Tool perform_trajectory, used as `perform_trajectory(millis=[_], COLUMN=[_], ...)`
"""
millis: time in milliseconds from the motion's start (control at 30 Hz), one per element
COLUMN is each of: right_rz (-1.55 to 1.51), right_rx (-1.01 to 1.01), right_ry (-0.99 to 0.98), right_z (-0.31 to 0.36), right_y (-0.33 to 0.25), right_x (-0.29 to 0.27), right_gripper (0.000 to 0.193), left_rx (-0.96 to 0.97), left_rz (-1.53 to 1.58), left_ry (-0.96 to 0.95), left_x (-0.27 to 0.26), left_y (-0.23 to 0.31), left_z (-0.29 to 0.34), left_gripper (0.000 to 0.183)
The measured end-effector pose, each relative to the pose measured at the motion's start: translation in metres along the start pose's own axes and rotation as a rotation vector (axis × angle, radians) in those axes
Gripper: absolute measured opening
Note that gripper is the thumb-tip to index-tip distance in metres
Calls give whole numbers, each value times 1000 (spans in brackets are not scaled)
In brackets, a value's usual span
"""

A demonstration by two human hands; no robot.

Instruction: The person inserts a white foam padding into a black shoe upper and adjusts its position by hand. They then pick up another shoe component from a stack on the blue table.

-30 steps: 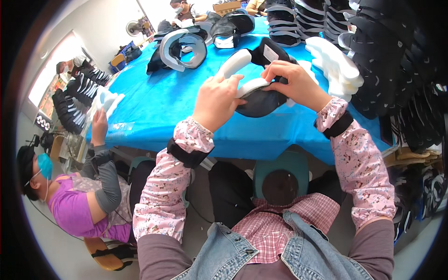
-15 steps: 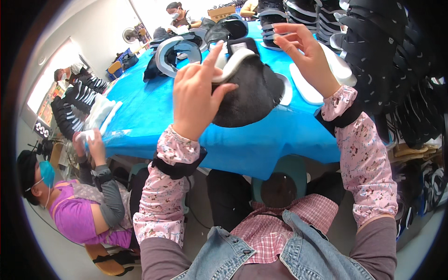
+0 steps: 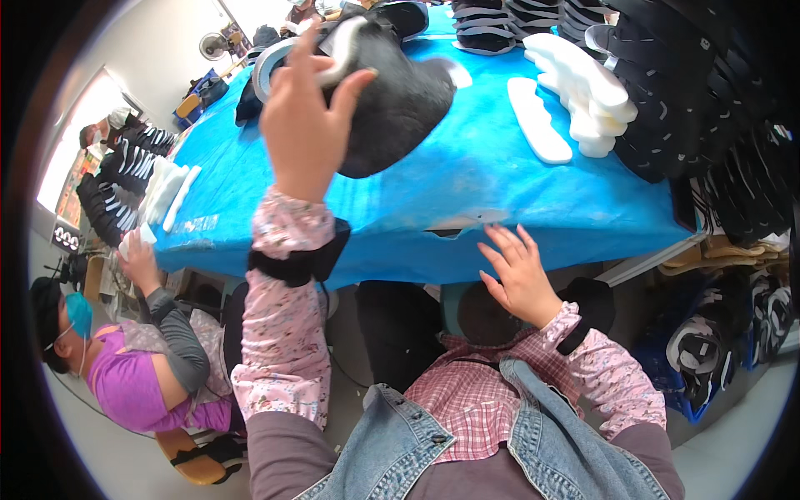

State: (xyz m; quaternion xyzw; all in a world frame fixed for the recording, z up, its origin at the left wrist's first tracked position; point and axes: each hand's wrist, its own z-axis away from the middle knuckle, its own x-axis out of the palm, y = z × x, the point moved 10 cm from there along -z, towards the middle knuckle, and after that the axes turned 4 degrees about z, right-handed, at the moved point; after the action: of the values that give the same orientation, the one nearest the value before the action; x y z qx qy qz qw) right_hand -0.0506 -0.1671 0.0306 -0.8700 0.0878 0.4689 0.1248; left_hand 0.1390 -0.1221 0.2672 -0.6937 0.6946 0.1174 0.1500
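My left hand point(image 3: 304, 125) is at a large black padded piece point(image 3: 396, 104) with a white foam edge, whose exact kind I cannot make out. My forefinger points up and my thumb stands off to the right, while the curled fingers lie at the white edge. The piece is tilted and slightly blurred over the far left part of the table. My right hand point(image 3: 521, 275) is lower down, in front of the table's near edge. Its fingers are spread and nothing is in them. Beside that hand, the blue table cover point(image 3: 467, 187) has a tear along the edge.
White wavy foam pieces point(image 3: 583, 92) lie at the right, one point(image 3: 537, 121) apart from the pile. Tall black stacks point(image 3: 675, 83) rise beyond them. Blue crates point(image 3: 692, 367) stand on the floor. A co-worker in purple point(image 3: 154, 367) sits at left, holding a white piece.
My right hand has dropped from above the table to its near edge. The black piece has moved farther away and leftward together with my left hand. The view has shifted somewhat.
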Motion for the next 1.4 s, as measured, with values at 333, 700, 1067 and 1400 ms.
perform_trajectory(millis=[333,700,1067,1400], right_rz=[-281,-138,131,-116], right_rx=[24,-105,-337,-350], right_ry=[-94,142,58,-127], right_z=[18,-55,-135,-146], right_y=[7,0,35,-7], right_x=[-4,-77,-48,-47], right_gripper=[29,42,32,38], left_rx=[-106,238,456,377], left_rz=[101,305,75,80], left_ry=[-644,-1039,-903,-736], left_x=[136,103,121,107], left_y=[77,59,44,38], left_z=[71,73,91,100], left_gripper=[69,42,15,9])
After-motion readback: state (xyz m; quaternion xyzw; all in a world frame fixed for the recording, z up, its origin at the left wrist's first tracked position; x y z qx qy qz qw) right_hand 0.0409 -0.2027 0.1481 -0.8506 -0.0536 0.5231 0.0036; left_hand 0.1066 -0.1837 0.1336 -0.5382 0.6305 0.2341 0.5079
